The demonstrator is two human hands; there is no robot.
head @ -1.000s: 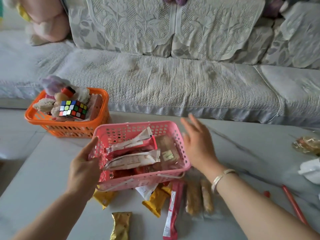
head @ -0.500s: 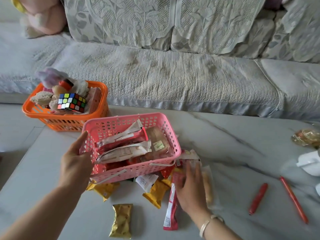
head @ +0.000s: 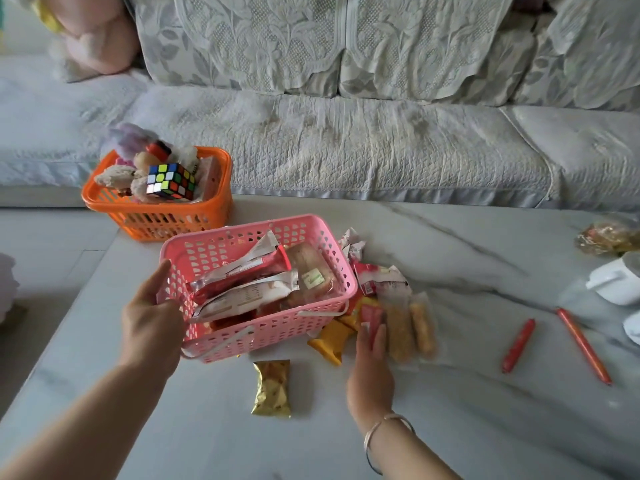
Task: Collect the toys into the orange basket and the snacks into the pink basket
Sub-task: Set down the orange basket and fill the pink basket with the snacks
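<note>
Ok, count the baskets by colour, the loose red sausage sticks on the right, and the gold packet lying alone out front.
Orange basket: 1
Pink basket: 1
Red sausage sticks: 2, the short sausage stick and the long sausage stick
Gold packet: 1
Total: 5

Pink and orange baskets on a grey-veined white counter (head: 450,427)

The pink basket (head: 263,337) beside the left hand (head: 152,327) holds red-and-white wrappers; beyond it, the orange basket (head: 156,220) carries a multicoloured cube (head: 169,181). Left of the right hand (head: 372,372) lies a gold packet (head: 271,388); to its right, two red sausages (head: 518,345). The sofa (head: 381,147) is floral pale grey.
</note>
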